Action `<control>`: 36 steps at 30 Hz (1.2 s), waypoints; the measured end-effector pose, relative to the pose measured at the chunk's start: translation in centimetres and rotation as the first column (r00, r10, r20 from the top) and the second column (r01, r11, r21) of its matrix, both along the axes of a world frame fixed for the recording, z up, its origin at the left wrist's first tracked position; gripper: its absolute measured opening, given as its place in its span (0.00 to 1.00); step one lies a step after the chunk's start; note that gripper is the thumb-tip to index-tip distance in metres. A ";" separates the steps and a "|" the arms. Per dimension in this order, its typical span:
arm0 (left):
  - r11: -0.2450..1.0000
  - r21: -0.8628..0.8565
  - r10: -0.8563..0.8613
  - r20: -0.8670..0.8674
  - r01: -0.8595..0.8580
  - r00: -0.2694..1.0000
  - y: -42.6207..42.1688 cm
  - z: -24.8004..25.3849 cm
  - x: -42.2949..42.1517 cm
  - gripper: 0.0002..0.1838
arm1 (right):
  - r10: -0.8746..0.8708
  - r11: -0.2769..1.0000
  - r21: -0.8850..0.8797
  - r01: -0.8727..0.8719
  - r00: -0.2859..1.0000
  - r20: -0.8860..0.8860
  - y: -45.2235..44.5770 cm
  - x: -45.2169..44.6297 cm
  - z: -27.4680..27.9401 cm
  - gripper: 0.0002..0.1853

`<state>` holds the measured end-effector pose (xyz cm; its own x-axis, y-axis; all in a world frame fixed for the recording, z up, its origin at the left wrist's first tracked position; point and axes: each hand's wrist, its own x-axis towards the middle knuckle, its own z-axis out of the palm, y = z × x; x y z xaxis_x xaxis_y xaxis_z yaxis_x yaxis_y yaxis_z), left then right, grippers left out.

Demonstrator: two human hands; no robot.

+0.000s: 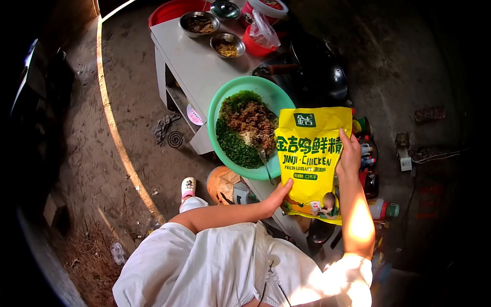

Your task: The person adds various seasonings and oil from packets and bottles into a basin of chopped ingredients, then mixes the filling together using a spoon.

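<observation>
The right hand (350, 156) and left hand (277, 198) are both clamped on the yellow bag (309, 163), thumbs in front, other fingers hidden behind; it hangs between them. Whether its top is open I cannot tell; if so, a careless tilt could spill or overpour into the green bowl (273, 92), just beyond the left fingers. A slack grip could let the bag drop on the metal utensil (267, 166). Count: one bag, one green bowl, one utensil, two metal bowls (213, 19) farther from the fingers, one table (189, 59).
</observation>
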<state>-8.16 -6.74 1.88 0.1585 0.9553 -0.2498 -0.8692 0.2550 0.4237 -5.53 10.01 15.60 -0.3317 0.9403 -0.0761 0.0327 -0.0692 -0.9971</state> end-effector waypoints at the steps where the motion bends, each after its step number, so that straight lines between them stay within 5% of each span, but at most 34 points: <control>1: 0.997 0.057 -0.045 -0.035 0.047 0.998 0.2 -0.6 0.1 0.34 | -0.001 1.000 0.001 0.001 1.000 -0.002 -0.1 0.4 0.0 0.08; 7: 0.977 0.167 0.153 -0.134 -0.130 0.979 1.5 -2.9 1.8 0.31 | -0.082 0.997 -0.005 0.082 0.988 -0.134 -1.0 4.4 0.4 0.11; 10: 0.972 0.076 0.232 -0.174 -0.222 0.957 1.6 -3.4 3.1 0.31 | -0.189 0.982 -0.037 0.185 0.969 -0.159 -1.3 7.2 0.0 0.15; 14: 0.978 0.075 0.210 -0.386 -0.197 0.898 2.1 -4.6 4.3 0.34 | -0.192 0.979 -0.117 0.167 0.944 -0.268 -2.6 10.8 -0.1 0.18; 16: 0.964 0.181 0.266 -0.634 -0.195 0.726 2.5 -4.2 4.0 0.38 | -0.215 0.969 -0.197 0.146 0.893 -0.395 -3.4 12.7 -0.3 0.19; 20: 0.938 0.331 0.319 -0.717 -0.100 0.620 3.9 -3.1 3.7 0.46 | -0.298 0.955 -0.165 0.248 0.785 -0.543 -5.1 16.6 -1.0 0.20; 21: 0.939 0.337 0.307 -0.725 -0.071 0.617 4.2 -2.7 3.7 0.46 | -0.481 0.876 -0.265 0.403 0.699 -0.529 -6.0 15.7 0.3 0.21; 24: 0.918 0.397 0.323 -0.767 0.014 0.554 5.2 -1.4 3.6 0.55 | -0.610 0.787 -0.333 0.519 0.579 -0.540 -6.9 17.1 1.4 0.22; 25: 0.904 0.424 0.341 -0.791 0.055 0.508 5.3 -0.8 3.4 0.56 | -0.522 0.841 -0.148 0.521 0.708 -0.475 -7.0 19.2 -0.1 0.21; 27: 0.871 0.489 0.389 -0.740 0.043 0.548 6.0 0.9 3.1 0.56 | -0.178 0.983 -0.100 0.155 0.662 -0.728 -7.2 22.3 -1.1 0.21; 29: 0.831 0.552 0.375 -0.637 0.060 0.674 7.5 4.2 3.4 0.56 | -0.335 0.933 -0.115 0.342 0.705 -0.624 -7.6 24.3 -1.8 0.18; 31: 0.765 0.622 0.436 -0.692 0.169 0.575 9.2 6.3 4.3 0.48 | -0.369 0.919 -0.153 0.364 0.655 -0.660 -7.7 27.0 -3.2 0.16; 33: 0.801 0.533 0.303 -0.754 0.273 0.583 10.0 8.0 6.1 0.40 | -0.324 0.937 -0.133 0.323 0.662 -0.676 -7.9 28.9 -3.2 0.14; 34: 0.777 0.582 0.348 -0.714 0.239 0.607 10.5 8.5 7.3 0.28 | -0.414 0.897 -0.182 0.403 0.622 -0.664 -7.8 29.6 -3.3 0.15; 36: 0.763 0.551 0.279 -0.753 0.338 0.596 12.0 7.9 9.2 0.21 | -0.503 0.845 -0.235 0.480 0.564 -0.656 -7.3 31.9 -4.3 0.16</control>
